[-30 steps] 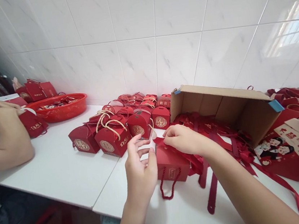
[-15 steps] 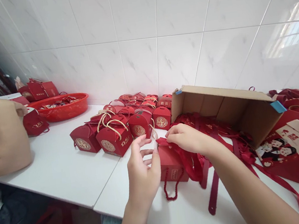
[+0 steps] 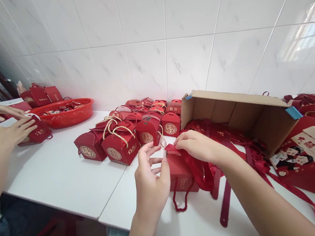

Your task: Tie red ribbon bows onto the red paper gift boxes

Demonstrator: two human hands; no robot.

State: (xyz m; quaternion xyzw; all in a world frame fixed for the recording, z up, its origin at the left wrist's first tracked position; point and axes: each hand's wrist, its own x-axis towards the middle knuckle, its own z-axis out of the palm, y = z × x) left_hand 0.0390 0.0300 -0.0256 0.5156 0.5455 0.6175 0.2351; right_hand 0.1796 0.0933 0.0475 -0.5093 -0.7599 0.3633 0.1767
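A small red gift box [image 3: 179, 171] with a dark red rope handle [image 3: 181, 209] sits on the white table in front of me. At its left side is my left hand [image 3: 153, 179], fingers curved and apart, holding nothing that I can see. My right hand [image 3: 195, 145] is closed in a pinch at the box's top on a red ribbon [image 3: 200, 170], which hangs down the right side. The fingers hide part of the box's top. Dark red strips [image 3: 225, 205] lie just right of the box.
Several finished-looking red boxes [image 3: 121, 147] stand in rows behind. A cardboard carton [image 3: 230, 101] lies open with red ribbons spilling out; a red gift bag [image 3: 299, 177] stands at the right. At the left are a red basin [image 3: 69, 116] and a co-worker's hands [image 3: 7, 132] at another box.
My hands and the gift box have hardly moved. At the left, the co-worker's arm has drawn back from the table's front and both hands now show over the red box there.
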